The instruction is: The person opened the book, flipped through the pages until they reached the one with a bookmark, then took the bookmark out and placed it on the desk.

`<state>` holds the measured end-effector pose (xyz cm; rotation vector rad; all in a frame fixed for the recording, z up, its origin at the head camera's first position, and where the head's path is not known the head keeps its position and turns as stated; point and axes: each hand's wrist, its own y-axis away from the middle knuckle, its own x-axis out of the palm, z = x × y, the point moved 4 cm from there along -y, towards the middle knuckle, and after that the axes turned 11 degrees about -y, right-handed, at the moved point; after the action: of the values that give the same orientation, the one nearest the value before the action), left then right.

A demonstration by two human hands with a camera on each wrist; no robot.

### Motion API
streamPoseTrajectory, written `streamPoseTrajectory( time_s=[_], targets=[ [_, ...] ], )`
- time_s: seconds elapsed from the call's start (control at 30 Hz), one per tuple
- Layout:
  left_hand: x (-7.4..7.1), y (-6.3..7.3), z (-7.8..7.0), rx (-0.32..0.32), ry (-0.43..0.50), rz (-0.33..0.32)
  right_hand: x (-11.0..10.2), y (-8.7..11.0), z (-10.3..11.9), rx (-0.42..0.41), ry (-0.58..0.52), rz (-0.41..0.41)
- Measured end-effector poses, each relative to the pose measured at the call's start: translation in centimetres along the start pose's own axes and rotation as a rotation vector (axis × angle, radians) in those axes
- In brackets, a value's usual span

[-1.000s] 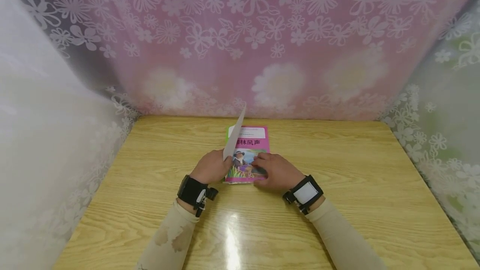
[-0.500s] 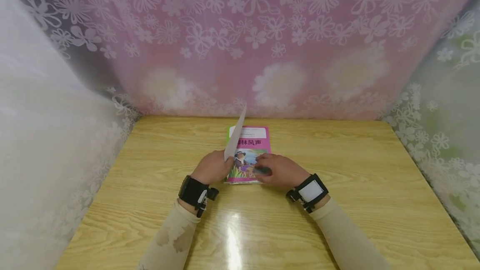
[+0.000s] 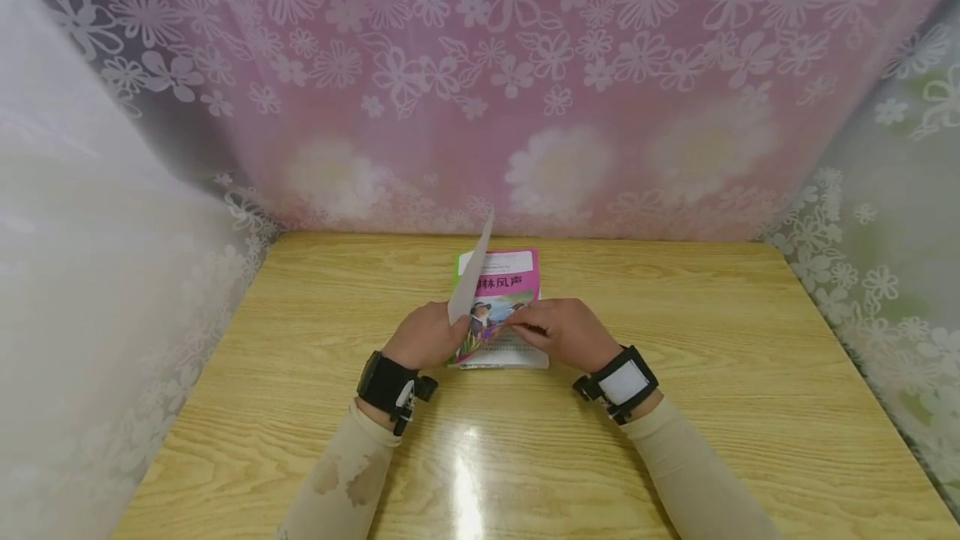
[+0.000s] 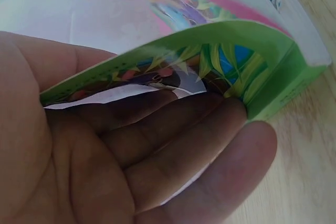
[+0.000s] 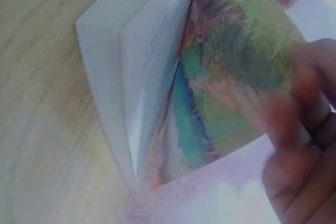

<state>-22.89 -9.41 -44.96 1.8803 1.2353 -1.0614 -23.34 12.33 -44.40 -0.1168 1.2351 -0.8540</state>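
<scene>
On the table lies a paperback book with a pink illustrated page uppermost. My left hand holds the green front cover raised and tilted at the left side of the book; its pale inner face shows in the head view. In the left wrist view the fingers lie behind the cover, near the spine. My right hand pinches the lower right part of the pink page, which curls up and bares a printed text page beneath. The right wrist view shows this page's illustrated back and the thick page block.
The wood-grain table extends around the book on all sides. Behind it hangs a pink flowered curtain, with pale sheets at left and right. Each wrist wears a black strap with a small camera.
My right hand has pinched the pink page and lifted its lower right corner, uncovering the text page below. The left hand and the raised cover have barely moved.
</scene>
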Motion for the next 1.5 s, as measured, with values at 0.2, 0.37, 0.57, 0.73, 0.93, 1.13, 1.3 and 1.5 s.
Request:
streamPoseTrajectory(
  time_s=[0.2, 0.37, 0.57, 0.73, 0.93, 1.13, 1.3, 1.5],
  targets=[
    [0.1, -0.4, -0.3, 0.040, -0.092, 0.009, -0.1, -0.5, 0.8, -0.048, -0.064, -0.023],
    [0.2, -0.4, -0.6, 0.049, -0.139, 0.052, 0.0, -0.5, 1.1, -0.048, -0.100, -0.018],
    [0.2, -0.3, -0.7, 0.034, -0.119, 0.093, 0.2, -0.6, 1.3, -0.049, -0.115, -0.002],
    [0.4, -0.3, -0.8, 0.049, -0.218, 0.012, 0.3, -0.7, 1.6, -0.058, -0.123, 0.008],
    [0.4, -0.3, -0.9, 0.052, -0.271, -0.049, 0.3, -0.7, 1.9, -0.060, -0.112, -0.002],
    [0.3, -0.2, -1.0, 0.062, -0.256, -0.057, 0.7, -0.9, 2.1, -0.076, -0.144, 0.008],
    [0.2, -0.2, -1.0, 0.088, -0.261, -0.067, 1.0, -0.8, 2.0, -0.067, -0.143, 0.015],
    [0.2, -0.2, -0.9, 0.099, -0.265, -0.063, 1.2, -0.7, 2.1, -0.061, -0.150, 0.016]
  ],
)
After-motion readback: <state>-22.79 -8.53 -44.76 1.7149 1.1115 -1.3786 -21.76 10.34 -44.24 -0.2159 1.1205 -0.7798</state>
